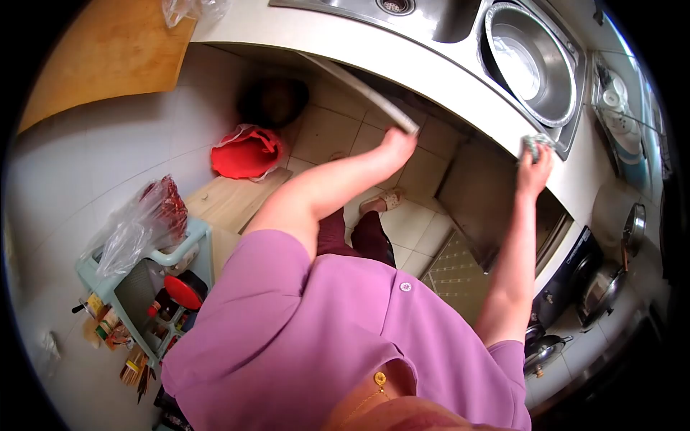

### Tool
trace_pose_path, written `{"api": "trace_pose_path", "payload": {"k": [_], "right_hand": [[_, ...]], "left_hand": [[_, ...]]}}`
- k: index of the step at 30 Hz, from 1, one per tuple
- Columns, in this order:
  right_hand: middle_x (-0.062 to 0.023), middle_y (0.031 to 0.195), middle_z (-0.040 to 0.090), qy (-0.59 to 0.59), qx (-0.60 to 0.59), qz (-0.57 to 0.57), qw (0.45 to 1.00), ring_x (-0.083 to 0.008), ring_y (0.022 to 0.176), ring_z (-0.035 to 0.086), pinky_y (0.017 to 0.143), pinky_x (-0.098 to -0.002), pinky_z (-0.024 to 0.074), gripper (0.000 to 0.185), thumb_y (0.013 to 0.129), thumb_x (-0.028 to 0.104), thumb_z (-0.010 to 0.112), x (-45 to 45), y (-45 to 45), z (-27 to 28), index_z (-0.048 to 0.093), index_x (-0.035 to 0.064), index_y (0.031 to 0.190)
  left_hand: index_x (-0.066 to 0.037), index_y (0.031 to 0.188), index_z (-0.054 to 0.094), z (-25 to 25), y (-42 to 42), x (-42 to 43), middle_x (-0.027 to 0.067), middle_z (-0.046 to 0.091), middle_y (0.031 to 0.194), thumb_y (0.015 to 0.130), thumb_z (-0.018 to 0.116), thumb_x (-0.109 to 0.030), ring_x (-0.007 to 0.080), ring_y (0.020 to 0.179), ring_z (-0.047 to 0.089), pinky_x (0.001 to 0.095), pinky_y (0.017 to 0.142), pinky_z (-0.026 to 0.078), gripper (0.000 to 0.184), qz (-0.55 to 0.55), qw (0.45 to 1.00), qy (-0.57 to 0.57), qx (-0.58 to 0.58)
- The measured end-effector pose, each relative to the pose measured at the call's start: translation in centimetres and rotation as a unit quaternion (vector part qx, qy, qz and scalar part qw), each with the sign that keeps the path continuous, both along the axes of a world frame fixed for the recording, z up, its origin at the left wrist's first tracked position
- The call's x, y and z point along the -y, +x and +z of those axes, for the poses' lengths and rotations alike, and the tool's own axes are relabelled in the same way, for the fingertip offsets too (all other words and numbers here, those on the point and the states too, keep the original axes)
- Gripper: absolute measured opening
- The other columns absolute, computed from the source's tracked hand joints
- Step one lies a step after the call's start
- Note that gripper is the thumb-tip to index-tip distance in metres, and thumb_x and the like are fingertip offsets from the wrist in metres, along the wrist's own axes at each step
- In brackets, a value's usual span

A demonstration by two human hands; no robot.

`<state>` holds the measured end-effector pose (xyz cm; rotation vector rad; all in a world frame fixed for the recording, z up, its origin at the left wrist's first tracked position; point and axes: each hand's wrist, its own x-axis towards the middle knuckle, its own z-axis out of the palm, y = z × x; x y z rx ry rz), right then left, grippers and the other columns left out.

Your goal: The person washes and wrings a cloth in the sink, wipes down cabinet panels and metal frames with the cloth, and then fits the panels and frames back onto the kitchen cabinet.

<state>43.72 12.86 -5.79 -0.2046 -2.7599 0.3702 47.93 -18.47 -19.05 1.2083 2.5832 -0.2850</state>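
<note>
My left hand (399, 145) is closed on the edge of an open cabinet door (363, 90) below the counter. To the right, my right hand (534, 171) holds a crumpled patterned cloth (537, 144) against the front edge of the white counter (460, 75), close to the sink corner. Above the cloth, a round metal basin (557, 75) stands tilted in the sink (435, 18). Another dark cabinet door (471, 194) hangs open between my arms.
A red bin (241, 156) sits on the tiled floor by the left wall. At lower left is a pale green rack (198, 241) with bottles and a plastic bag (133, 230). Pans (602, 291) and a stove (568, 280) are at right.
</note>
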Motion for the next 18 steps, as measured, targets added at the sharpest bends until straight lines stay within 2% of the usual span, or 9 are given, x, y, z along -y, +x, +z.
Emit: {"api": "trace_pose_path", "payload": {"k": [1,5,6,8,9,12,15,16,18], "right_hand": [[-0.0185,0.12,0.055,-0.01,0.011,0.024,1.0,-0.0348,0.116,0.049,0.1,-0.0425,0.0373,0.029,0.077,0.014,0.066,2.6,0.7,0.4,0.062,0.0053,0.104],[-0.0136,0.114,0.057,-0.137,0.074,0.192,0.969,-0.0321,0.109,0.053,0.095,-0.0405,0.0408,0.032,0.068,0.001,0.064,14.8,5.1,2.5,0.063,0.0088,0.1],[-0.0131,0.113,0.056,-0.208,0.11,0.196,0.952,-0.0316,0.107,0.054,0.094,-0.0398,0.0418,0.035,0.067,0.0,0.065,17.6,6.5,2.1,0.064,0.0099,0.1],[-0.0122,0.112,0.054,-0.302,0.172,0.226,0.91,-0.0308,0.105,0.054,0.091,-0.0386,0.0438,0.04,0.065,-0.001,0.066,22.9,9.5,1.4,0.065,0.0122,0.103],[-0.012,0.112,0.054,-0.324,0.198,0.253,0.89,-0.0306,0.105,0.053,0.09,-0.0383,0.0449,0.043,0.064,-0.001,0.066,25.2,10.7,1.4,0.065,0.0135,0.105],[-0.0123,0.111,0.054,-0.239,0.189,0.418,0.856,-0.0319,0.104,0.051,0.086,-0.0383,0.0469,0.048,0.063,0.0,0.068,30.2,12.2,-0.9,0.066,0.0158,0.109],[-0.0098,0.11,0.054,-0.2,0.185,0.461,0.844,-0.0321,0.1,0.051,0.084,-0.0393,0.0481,0.045,0.064,0.002,0.068,34.3,8.9,-2.3,0.067,0.0168,0.106],[-0.0084,0.109,0.055,-0.179,0.207,0.475,0.837,-0.0314,0.099,0.051,0.083,-0.0396,0.0487,0.043,0.064,0.003,0.068,35.7,7.8,-2.0,0.068,0.018,0.105],[-0.0067,0.107,0.056,-0.14,0.184,0.483,0.845,-0.0304,0.097,0.052,0.081,-0.0395,0.0495,0.041,0.066,0.006,0.067,38.6,4.7,-2.4,0.068,0.0204,0.104]], "left_hand": [[-0.008,0.106,0.065,0.9,2.2,1.1,0.0091,0.057,0.115,0.078,0.058,-0.013,0.02,0.093,0.061,0.0367,0.057,0.053,0.03,0.097,0.994,0.026,0.041],[-0.004,0.104,0.062,-3.3,11.4,6.7,0.0108,0.058,0.109,0.079,0.057,-0.015,0.0222,0.096,0.056,0.0449,0.074,0.049,0.028,-0.084,0.979,-0.15,-0.109],[-0.004,0.108,0.06,-4.3,13.1,7.5,0.0126,0.058,0.109,0.08,0.056,-0.016,0.0256,0.097,0.055,0.0457,0.078,0.046,0.031,0.207,0.967,0.136,0.053],[-0.005,0.124,0.048,3.0,12.4,10.4,0.0174,0.057,0.111,0.082,0.051,-0.021,0.035,0.103,0.052,0.0453,0.081,0.043,0.045,0.148,0.989,0.012,0.01],[-0.006,0.137,0.035,3.3,12.0,10.2,0.0086,0.05,0.128,0.085,0.052,-0.028,0.0288,0.119,0.045,0.0523,0.092,0.037,0.06,0.143,0.981,-0.074,0.11],[-0.02,0.141,0.035,-2.6,13.4,10.2,0.0031,0.038,0.14,0.088,0.048,-0.029,0.0276,0.129,0.036,0.0537,0.101,0.03,0.055,0.183,0.966,0.044,0.176],[-0.018,0.136,0.043,5.7,11.8,11.9,0.0028,0.038,0.141,0.09,0.046,-0.028,0.0262,0.13,0.036,0.0538,0.099,0.031,0.047,0.087,0.974,-0.119,0.171],[-0.011,0.129,0.045,4.3,12.8,12.8,0.0086,0.052,0.122,0.082,0.052,-0.022,0.0269,0.116,0.047,0.0456,0.091,0.04,0.048,0.115,0.974,-0.059,0.187],[-0.008,0.123,0.048,3.4,14.0,13.8,0.0088,0.053,0.117,0.081,0.053,-0.021,0.026,0.11,0.05,0.0443,0.086,0.042,0.044,0.151,0.983,-0.009,0.107]]}}
